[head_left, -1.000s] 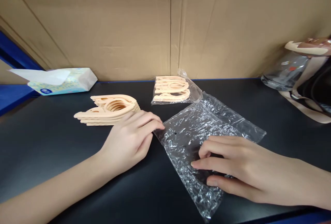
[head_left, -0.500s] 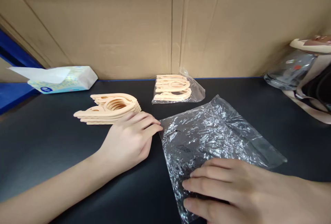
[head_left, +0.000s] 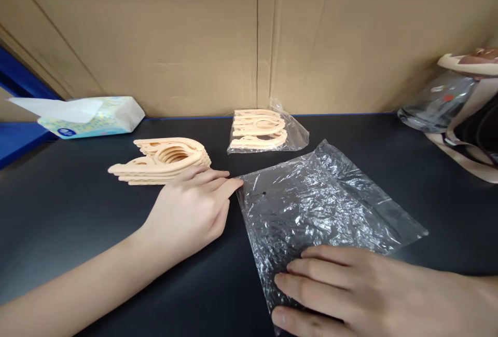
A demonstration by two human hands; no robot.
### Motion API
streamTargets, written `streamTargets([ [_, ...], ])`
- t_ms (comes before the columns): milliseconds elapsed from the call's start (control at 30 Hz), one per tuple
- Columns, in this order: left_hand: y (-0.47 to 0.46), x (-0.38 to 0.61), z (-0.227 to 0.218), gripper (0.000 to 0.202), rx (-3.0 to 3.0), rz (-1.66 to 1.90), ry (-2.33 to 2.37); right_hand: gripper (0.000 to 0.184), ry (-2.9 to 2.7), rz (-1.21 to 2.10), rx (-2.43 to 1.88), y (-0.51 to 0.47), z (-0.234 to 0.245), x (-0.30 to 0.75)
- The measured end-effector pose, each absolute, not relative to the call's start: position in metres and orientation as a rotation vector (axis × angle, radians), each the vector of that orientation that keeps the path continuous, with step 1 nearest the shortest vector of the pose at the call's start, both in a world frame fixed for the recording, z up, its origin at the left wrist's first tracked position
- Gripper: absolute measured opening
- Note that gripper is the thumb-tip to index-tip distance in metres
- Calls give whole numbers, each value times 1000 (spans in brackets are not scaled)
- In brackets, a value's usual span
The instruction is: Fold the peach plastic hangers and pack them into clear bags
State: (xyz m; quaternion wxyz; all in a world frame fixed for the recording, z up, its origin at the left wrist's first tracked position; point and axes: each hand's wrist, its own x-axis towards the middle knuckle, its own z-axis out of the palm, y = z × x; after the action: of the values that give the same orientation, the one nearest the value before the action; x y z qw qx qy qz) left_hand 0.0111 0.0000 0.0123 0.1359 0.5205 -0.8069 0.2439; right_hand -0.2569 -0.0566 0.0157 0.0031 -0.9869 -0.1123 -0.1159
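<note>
A clear plastic bag [head_left: 311, 197] lies crinkled and spread on the dark tabletop, a small dark hole near its upper left corner. My left hand [head_left: 194, 202] rests palm down with its fingers stretched out; the index fingertip presses that corner. Beside its other fingers sits a stack of peach folding hangers [head_left: 167, 163], whose near right part the hand covers. Over the bag's lower part my right hand [head_left: 342, 285] lies flat, fingers apart. Farther back, more peach hangers [head_left: 259, 129] are inside another clear bag [head_left: 298, 137].
At the back left stands a tissue pack [head_left: 105, 116] with a tissue sticking out. A clear glass jar [head_left: 431, 103] and a pale strap [head_left: 462, 158] are at the right. A cardboard wall [head_left: 187, 41] rises behind the black tabletop [head_left: 58, 223].
The right hand's fingers have shifted slightly and spread over the bag, which looks a little flatter near its left corner. The left hand stays nearly in place.
</note>
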Motion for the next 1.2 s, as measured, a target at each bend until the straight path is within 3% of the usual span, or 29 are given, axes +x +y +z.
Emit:
streamTargets([
  [400,2,5,10,36,1522,739,-2335,31,-261,-252,-2942,-59,17,-259],
  [600,4,1,6,35,1597,565,-2326,36,-290,11,-2719,-71,38,-255],
  [833,4,9,-1,41,1626,284,-2363,28,344,-406,-2752,-114,38,-264],
  [1200,8,13,-2,47,1648,175,-2479,27,838,-152,-2726,-160,25,-274],
])
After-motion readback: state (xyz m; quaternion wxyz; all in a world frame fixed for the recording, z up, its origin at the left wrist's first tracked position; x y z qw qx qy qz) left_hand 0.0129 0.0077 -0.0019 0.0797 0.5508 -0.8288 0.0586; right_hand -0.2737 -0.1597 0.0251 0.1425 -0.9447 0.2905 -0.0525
